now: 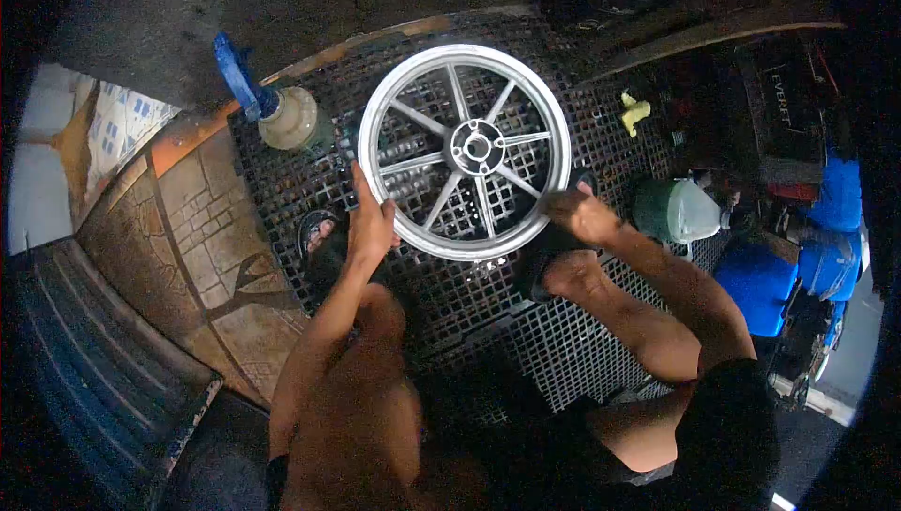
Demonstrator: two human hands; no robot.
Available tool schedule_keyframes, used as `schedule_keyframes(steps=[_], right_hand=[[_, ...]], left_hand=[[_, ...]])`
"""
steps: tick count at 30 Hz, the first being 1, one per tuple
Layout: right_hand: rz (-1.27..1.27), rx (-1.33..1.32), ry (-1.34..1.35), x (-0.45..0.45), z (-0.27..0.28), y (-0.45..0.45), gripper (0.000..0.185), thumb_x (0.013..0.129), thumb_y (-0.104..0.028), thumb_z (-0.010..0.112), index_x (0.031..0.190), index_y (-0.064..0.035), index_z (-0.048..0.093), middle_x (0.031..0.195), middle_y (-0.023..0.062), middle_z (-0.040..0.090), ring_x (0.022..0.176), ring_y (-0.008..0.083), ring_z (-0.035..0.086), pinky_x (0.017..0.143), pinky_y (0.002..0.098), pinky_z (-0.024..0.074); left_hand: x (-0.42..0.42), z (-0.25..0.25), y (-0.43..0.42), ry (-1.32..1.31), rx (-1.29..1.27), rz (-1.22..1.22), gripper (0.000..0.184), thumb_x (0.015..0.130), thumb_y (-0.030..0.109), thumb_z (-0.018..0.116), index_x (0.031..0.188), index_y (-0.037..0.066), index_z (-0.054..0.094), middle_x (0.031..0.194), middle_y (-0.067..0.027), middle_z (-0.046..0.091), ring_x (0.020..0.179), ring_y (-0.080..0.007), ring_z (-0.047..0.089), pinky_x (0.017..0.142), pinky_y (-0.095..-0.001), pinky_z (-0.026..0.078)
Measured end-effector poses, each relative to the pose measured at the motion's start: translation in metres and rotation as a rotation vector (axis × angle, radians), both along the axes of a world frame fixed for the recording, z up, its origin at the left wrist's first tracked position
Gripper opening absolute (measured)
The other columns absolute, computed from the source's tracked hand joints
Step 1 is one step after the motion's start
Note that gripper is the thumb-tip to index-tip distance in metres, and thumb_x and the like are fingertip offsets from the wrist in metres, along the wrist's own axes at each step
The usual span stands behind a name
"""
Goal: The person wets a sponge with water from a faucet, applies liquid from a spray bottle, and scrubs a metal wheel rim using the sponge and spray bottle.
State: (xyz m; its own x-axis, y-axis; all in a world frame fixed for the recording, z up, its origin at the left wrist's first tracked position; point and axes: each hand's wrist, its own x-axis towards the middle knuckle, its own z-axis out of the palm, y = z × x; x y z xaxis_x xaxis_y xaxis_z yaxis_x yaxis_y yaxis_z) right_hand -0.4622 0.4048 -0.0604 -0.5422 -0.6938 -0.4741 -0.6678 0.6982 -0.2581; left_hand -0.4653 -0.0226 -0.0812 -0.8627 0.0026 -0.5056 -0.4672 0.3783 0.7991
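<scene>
A silver spoked wheel rim [434,244] with a round hub stands or leans over the dark grid mat, between the person's feet. My left hand [373,220] is at the rim's lower left edge, the index finger stretched up along its outside and the other fingers curled at the edge. At the lower right edge is my right hand [584,215], its fingers bent and partly blurred against the rim. Whether it holds a small thing there I cannot make out.
A spray bottle with a blue head [290,119] stands on the grid mat [488,323] at the upper left. To the right are a greenish jug [678,211], a yellow cloth-like piece [634,113] and blue containers [755,288]. A ridged dark panel [103,361] lies lower left.
</scene>
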Motion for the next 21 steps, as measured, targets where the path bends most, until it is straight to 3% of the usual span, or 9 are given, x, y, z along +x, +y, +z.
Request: schedule_keyframes(steps=[2,3,4,5,9,10,15,16,21], right_hand=[[-0.097,-0.179,-0.055,0.040,0.035,-0.057,0.042,0.095,-0.014,0.050,0.137,-0.0067,0.051,0.138,0.0161,0.054,0.133,0.0276,0.048,0.114,0.0354,0.0354],[-0.654,-0.245,-0.521,0.050,0.055,-0.107,0.045,0.094,-0.010,0.051,0.139,-0.0044,0.048,0.140,0.0181,0.052,0.132,0.0299,0.048,0.113,0.0364,0.0360],[-0.706,-0.447,-0.564,0.075,0.012,-0.127,0.051,0.089,-0.005,0.054,0.140,-0.0034,0.048,0.142,0.0177,0.049,0.132,0.0309,0.048,0.114,0.0372,0.0346],[-0.231,-0.520,-0.038,0.092,-0.004,-0.153,0.053,0.085,-0.002,0.055,0.138,-0.0003,0.048,0.144,0.0184,0.047,0.133,0.0321,0.047,0.116,0.0384,0.0319],[-0.434,-0.689,0.174,0.082,-0.013,-0.288,0.052,0.083,0.003,0.052,0.135,0.0014,0.051,0.141,0.0192,0.050,0.132,0.0335,0.047,0.114,0.0412,0.0355],[-0.448,-0.623,0.164,0.075,-0.014,-0.295,0.050,0.084,0.000,0.052,0.134,0.0012,0.052,0.140,0.0194,0.051,0.132,0.0338,0.047,0.114,0.0420,0.0349],[-0.387,-0.720,-0.022,0.087,0.000,-0.179,0.046,0.087,-0.005,0.051,0.133,0.0016,0.053,0.140,0.0203,0.051,0.134,0.0325,0.045,0.114,0.0417,0.0357],[-0.835,-0.824,-0.326,0.094,0.001,-0.181,0.047,0.087,-0.002,0.048,0.134,0.0003,0.053,0.140,0.0191,0.052,0.136,0.0301,0.044,0.114,0.0410,0.0348],[-0.503,-0.623,0.136,0.080,-0.025,-0.246,0.053,0.084,0.001,0.045,0.138,-0.0011,0.049,0.145,0.0184,0.046,0.136,0.0304,0.043,0.116,0.0412,0.0325]], left_hand=[[-0.005,0.009,0.003,-0.018,-0.017,0.014,0.088,0.095,0.005,0.051,0.153,0.017,-0.014,0.073,-0.0232,0.067,0.051,-0.0301,0.066,0.046,-0.0399,0.056],[-0.006,0.011,0.004,-0.020,-0.017,0.019,0.088,0.095,0.004,0.051,0.153,0.017,-0.013,0.075,-0.0243,0.067,0.052,-0.0305,0.066,0.046,-0.0400,0.056],[-0.007,0.013,0.004,-0.024,-0.018,0.023,0.088,0.094,0.004,0.052,0.153,0.017,-0.013,0.077,-0.0254,0.067,0.052,-0.0309,0.067,0.046,-0.0401,0.056],[-0.008,0.013,0.005,-0.028,-0.017,0.024,0.088,0.094,0.004,0.052,0.153,0.017,-0.012,0.079,-0.0265,0.067,0.053,-0.0313,0.067,0.046,-0.0403,0.056],[-0.002,-0.034,-0.001,0.225,-0.244,-0.061,0.090,0.093,0.003,0.053,0.154,0.020,-0.011,0.090,-0.0306,0.067,0.058,-0.0330,0.069,0.049,-0.0402,0.056],[0.001,-0.044,-0.002,0.404,-0.324,-0.082,0.090,0.093,0.005,0.054,0.154,0.021,-0.011,0.092,-0.0314,0.066,0.062,-0.0348,0.070,0.052,-0.0419,0.054],[-0.006,-0.003,-0.002,-0.003,-0.014,0.014,0.089,0.094,0.007,0.053,0.154,0.021,-0.012,0.080,-0.0246,0.068,0.055,-0.0313,0.067,0.052,-0.0400,0.055],[-0.005,-0.004,0.000,-0.007,-0.036,0.018,0.089,0.095,0.007,0.053,0.154,0.021,-0.012,0.079,-0.0238,0.068,0.054,-0.0303,0.066,0.051,-0.0396,0.055],[-0.010,0.003,0.002,-0.048,-0.026,0.001,0.088,0.095,0.007,0.051,0.153,0.021,-0.013,0.083,-0.0251,0.068,0.052,-0.0294,0.066,0.049,-0.0399,0.056]])
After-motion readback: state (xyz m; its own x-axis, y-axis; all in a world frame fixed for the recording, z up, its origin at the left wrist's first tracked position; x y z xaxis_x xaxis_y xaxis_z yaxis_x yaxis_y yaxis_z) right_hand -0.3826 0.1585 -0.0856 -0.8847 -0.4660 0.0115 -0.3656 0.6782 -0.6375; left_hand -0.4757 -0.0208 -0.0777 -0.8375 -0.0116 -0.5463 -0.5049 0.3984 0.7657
